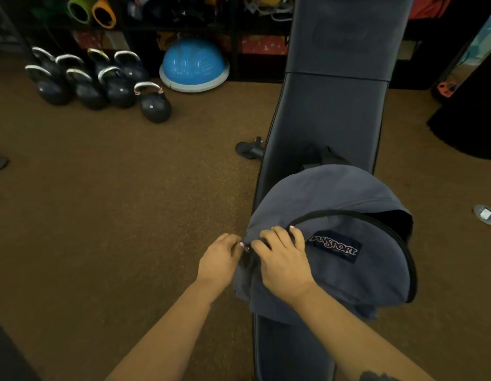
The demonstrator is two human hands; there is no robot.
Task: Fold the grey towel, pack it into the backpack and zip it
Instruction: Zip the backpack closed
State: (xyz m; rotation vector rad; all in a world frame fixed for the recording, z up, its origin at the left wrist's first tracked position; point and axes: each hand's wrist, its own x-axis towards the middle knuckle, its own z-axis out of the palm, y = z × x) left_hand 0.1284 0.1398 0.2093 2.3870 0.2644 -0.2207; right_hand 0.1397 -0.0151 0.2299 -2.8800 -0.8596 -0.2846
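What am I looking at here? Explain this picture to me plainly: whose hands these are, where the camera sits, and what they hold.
There is no machine here. A person wears one wide-angle camera on the head, so you look down along their own arms. The grey backpack lies on a dark padded gym bench, above a brown floor. The left hand pinches something small at the backpack's left edge, most likely the zipper pull, though it is too small to be sure. The right hand presses down and grips the fabric right beside it. On the right side the zipper is not yet closed: a dark gap shows. The towel is not visible. Behind, on the floor, stand kettlebells and a blue half-ball.
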